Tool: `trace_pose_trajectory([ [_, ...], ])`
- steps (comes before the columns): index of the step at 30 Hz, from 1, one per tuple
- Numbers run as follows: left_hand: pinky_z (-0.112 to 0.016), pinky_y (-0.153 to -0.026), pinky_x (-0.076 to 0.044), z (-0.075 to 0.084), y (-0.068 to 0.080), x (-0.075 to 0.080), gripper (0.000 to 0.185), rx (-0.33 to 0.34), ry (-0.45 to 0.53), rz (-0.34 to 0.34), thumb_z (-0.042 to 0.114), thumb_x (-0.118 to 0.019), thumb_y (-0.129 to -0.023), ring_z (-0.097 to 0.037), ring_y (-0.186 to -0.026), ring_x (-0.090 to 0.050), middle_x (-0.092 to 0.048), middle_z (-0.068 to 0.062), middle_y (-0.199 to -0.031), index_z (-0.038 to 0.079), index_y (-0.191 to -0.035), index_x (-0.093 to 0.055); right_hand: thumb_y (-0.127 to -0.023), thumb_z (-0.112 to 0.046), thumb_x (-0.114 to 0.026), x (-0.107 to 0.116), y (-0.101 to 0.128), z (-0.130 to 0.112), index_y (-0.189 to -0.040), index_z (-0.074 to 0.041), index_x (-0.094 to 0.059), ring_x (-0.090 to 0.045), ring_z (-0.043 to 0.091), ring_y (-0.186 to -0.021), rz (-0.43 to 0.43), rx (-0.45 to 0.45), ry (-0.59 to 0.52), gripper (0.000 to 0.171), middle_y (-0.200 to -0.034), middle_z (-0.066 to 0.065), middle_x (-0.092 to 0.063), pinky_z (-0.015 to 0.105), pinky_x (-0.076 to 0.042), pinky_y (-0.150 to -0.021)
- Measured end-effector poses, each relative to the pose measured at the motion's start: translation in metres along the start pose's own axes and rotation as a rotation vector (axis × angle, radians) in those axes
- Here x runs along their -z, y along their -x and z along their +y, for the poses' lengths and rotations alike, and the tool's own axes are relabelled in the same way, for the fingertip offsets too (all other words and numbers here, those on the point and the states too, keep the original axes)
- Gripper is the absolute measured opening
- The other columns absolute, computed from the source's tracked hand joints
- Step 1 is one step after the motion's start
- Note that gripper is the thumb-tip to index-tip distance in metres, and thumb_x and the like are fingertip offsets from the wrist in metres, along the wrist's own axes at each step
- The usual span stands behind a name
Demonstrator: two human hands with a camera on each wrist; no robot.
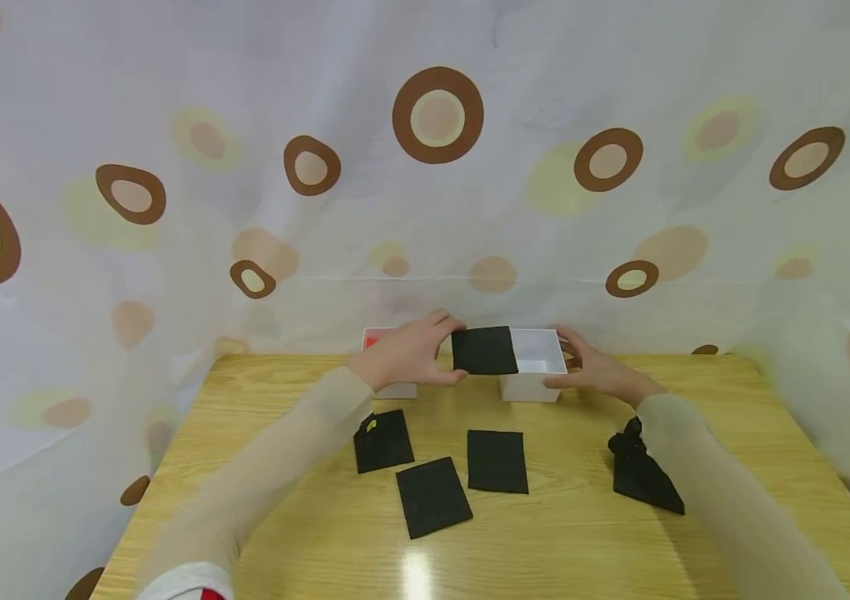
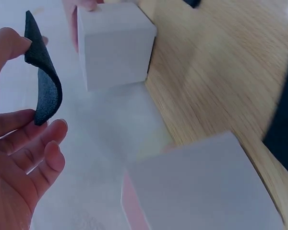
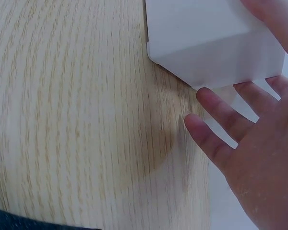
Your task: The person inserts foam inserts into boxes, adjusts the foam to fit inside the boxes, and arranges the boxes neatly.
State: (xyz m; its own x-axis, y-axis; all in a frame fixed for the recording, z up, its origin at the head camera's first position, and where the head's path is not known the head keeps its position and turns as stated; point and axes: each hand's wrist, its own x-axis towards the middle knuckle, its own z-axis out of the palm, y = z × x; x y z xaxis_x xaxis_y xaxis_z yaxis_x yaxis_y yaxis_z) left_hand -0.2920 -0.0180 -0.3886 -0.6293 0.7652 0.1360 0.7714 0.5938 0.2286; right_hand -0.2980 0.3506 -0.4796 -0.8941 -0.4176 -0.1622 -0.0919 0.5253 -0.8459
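While the left hand [image 1: 406, 357] pinches a thin black square [image 1: 485, 353] by its left edge in the head view, the right hand [image 1: 596, 372] spans the right side of the right white box [image 1: 530, 388], thumb at the near wall and fingers at the far side, probably to steady it. The square is off the surface [image 1: 582, 542], between the two boxes, and covers the left part of the right one; an edge grip probably leaves most of it uncovered. The left white box [image 1: 399, 392], partly behind the left hand, shows some red inside. Nearer lie a square with a yellow mark [image 1: 387, 446], a tilted square [image 1: 434, 497] and a straighter square [image 1: 497, 462], laid flat and apart, perhaps so each can be picked up singly. Farther right, a dark piece [image 1: 644, 477] sits partly under the right sleeve [image 1: 725, 475].

In the left wrist view, the held square bows into a curve, thumb at one edge and fingertips at the other, so squeezing seems to bend it; it looks soft.

In the right wrist view, the right hand's fingers spread along the box's outer wall, some just off it, which suggests light bracing rather than a firm grip.
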Motion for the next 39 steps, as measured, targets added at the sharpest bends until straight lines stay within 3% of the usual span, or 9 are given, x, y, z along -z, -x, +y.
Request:
trace_pose_trajectory([
  [4, -0.036, -0.111, -0.047, -0.002, -0.025, -0.012, 0.069, 0.014, 0.032, -0.010, 0.045, -0.075, -0.092, -0.025, -0.123, -0.060, -0.058, -0.010, -0.138, 0.005, -0.145, -0.055, -0.091, -0.030, -0.083, -0.006, -0.002, 0.000, -0.166, -0.017, -0.006, -0.035, 0.051, -0.144, -0.015, 0.001, -0.009, 0.109, -0.169, 0.026, -0.017, 0.071, -0.028, -0.115],
  [11, -0.035, -0.109, -0.047, -0.001, -0.058, -0.029, 0.068, 0.012, 0.027, -0.021, 0.047, -0.074, -0.092, -0.024, -0.123, -0.059, -0.059, -0.011, -0.137, 0.004, -0.142, -0.057, -0.092, -0.030, -0.081, -0.015, -0.002, -0.001, -0.167, -0.016, -0.001, -0.032, 0.053, -0.146, -0.020, -0.018, -0.037, 0.110, -0.170, 0.027, -0.013, 0.070, -0.028, -0.116],
  [17, -0.034, -0.109, -0.047, 0.007, -0.076, -0.037, 0.070, -0.017, 0.005, -0.061, 0.049, -0.072, -0.093, -0.023, -0.124, -0.059, -0.058, -0.012, -0.139, 0.003, -0.143, -0.056, -0.092, -0.032, -0.081, -0.015, 0.001, -0.005, -0.167, -0.017, 0.001, -0.030, 0.053, -0.147, -0.024, -0.020, -0.019, 0.112, -0.170, 0.026, -0.013, 0.071, -0.028, -0.116],
  [24, -0.033, -0.110, -0.045, 0.011, -0.087, -0.046, 0.073, -0.011, -0.025, -0.097, 0.053, -0.070, -0.094, -0.022, -0.128, -0.055, -0.053, -0.010, -0.143, 0.005, -0.147, -0.052, -0.092, -0.031, -0.081, -0.009, 0.000, -0.001, -0.168, -0.019, 0.002, -0.023, 0.054, -0.151, -0.018, -0.022, -0.027, 0.112, -0.171, 0.026, -0.006, 0.072, -0.026, -0.116],
  [31, -0.035, -0.114, -0.042, 0.010, -0.087, -0.055, 0.080, 0.000, -0.023, -0.098, 0.055, -0.070, -0.094, -0.024, -0.134, -0.052, -0.050, -0.011, -0.150, 0.005, -0.153, -0.048, -0.093, -0.031, -0.080, -0.006, 0.003, -0.004, -0.167, -0.017, 0.001, -0.022, 0.055, -0.151, -0.012, -0.010, -0.013, 0.110, -0.171, 0.028, -0.005, 0.072, -0.026, -0.116],
  [39, -0.040, -0.121, -0.036, 0.007, -0.086, -0.068, 0.086, 0.064, 0.086, -0.094, 0.058, -0.068, -0.096, -0.027, -0.148, -0.041, -0.039, -0.012, -0.163, 0.008, -0.160, -0.040, -0.094, -0.030, -0.080, -0.002, 0.004, -0.003, -0.168, -0.018, 0.001, -0.018, 0.056, -0.152, -0.009, -0.004, -0.004, 0.110, -0.171, 0.028, -0.004, 0.074, -0.024, -0.116],
])
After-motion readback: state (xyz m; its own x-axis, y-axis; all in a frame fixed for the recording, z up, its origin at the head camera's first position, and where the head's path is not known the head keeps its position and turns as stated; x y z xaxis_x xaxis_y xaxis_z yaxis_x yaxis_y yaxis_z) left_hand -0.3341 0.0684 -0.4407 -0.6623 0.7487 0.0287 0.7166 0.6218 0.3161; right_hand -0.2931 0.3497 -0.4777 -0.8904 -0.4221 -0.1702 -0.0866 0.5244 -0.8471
